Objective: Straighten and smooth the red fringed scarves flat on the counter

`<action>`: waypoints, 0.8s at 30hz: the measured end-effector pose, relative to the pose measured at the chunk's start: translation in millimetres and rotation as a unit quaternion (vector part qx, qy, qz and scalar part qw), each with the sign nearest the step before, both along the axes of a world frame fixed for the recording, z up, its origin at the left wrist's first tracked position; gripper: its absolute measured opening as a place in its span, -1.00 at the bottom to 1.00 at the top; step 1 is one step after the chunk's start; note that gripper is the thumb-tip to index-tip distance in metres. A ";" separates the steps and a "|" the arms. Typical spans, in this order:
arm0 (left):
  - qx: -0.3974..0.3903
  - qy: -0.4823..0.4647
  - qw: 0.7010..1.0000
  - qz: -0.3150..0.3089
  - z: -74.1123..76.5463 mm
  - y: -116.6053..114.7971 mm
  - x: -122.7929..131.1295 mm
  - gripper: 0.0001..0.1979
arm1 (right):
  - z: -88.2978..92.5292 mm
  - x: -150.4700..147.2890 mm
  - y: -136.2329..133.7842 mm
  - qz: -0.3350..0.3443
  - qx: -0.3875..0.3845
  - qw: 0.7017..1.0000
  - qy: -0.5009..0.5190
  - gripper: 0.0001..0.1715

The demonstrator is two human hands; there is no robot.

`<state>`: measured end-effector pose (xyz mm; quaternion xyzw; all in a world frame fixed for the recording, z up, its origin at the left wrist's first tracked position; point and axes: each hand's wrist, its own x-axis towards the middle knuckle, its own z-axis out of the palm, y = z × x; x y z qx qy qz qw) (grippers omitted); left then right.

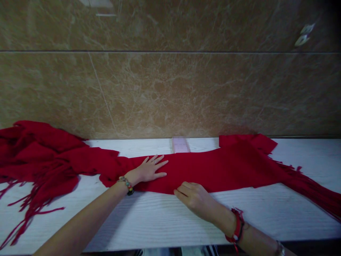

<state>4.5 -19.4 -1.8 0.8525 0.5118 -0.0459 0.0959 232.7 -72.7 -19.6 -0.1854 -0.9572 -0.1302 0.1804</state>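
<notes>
A long red scarf (218, 167) with fringed ends lies stretched across a white wood-grain table (149, 217). My left hand (149, 170) rests flat on the scarf's middle, fingers spread, with a beaded bracelet on the wrist. My right hand (193, 197) sits at the scarf's near edge, fingers curled and pinching the cloth, a red cord bracelet on its wrist. The scarf's left part is bunched in folds (39, 153), its fringe trailing over the table. The right end fans out with fringe (314, 190) toward the table's right edge.
A brown marble-tiled wall (170, 89) rises straight behind the table. A small pale pink object (180, 144) sits at the table's back edge, partly behind the scarf. The table's front edge runs along the bottom of the view.
</notes>
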 end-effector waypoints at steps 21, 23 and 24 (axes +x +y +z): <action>0.028 -0.028 0.998 -0.058 -3.6 -30.8 4.9 -0.41 | -9.9 8.6 3.4 -0.031 -0.128 0.990 0.049 -0.63; 0.031 -0.022 0.999 -0.036 -4.3 -30.3 -0.2 -0.39 | -12.8 8.5 5.0 -0.034 -0.116 0.991 0.048 -0.60; 0.032 -0.018 0.999 -0.024 -4.5 -30.0 -2.7 -0.38 | -14.4 8.3 5.9 -0.041 -0.111 0.992 0.049 -0.59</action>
